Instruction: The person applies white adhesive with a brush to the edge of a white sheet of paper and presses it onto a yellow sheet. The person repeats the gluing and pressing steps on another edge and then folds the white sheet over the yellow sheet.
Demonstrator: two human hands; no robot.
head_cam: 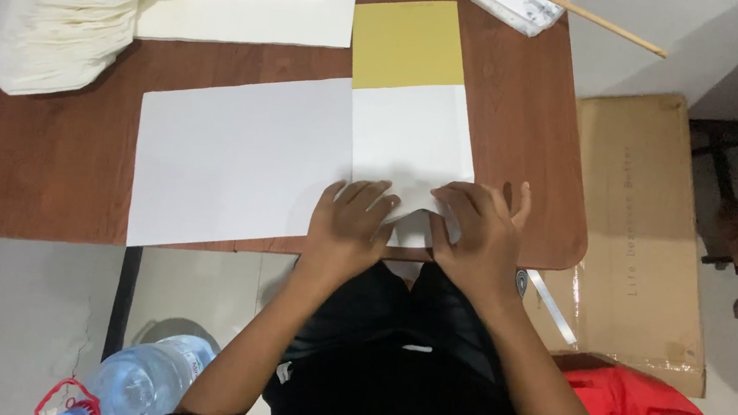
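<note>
I see a brown table (49, 197) on pale floor, cardboard box (643, 231) beside it at right. Tray (511, 2) at top edge w/ white stuff and a stick (599, 20). Water bottle (144, 384) below. Left hand (349, 228) and right hand (478, 230) lie flat, fingers spread, pressing the near edge of the white sheet (411, 135), next to a bigger sheet (240, 161).

I see both hands (416, 225) pressed side by side on a small sheet (410, 140) at the table's (53, 162) near edge, a larger sheet (240, 161) just left of it, folded stacks (74, 21) behind.
</note>
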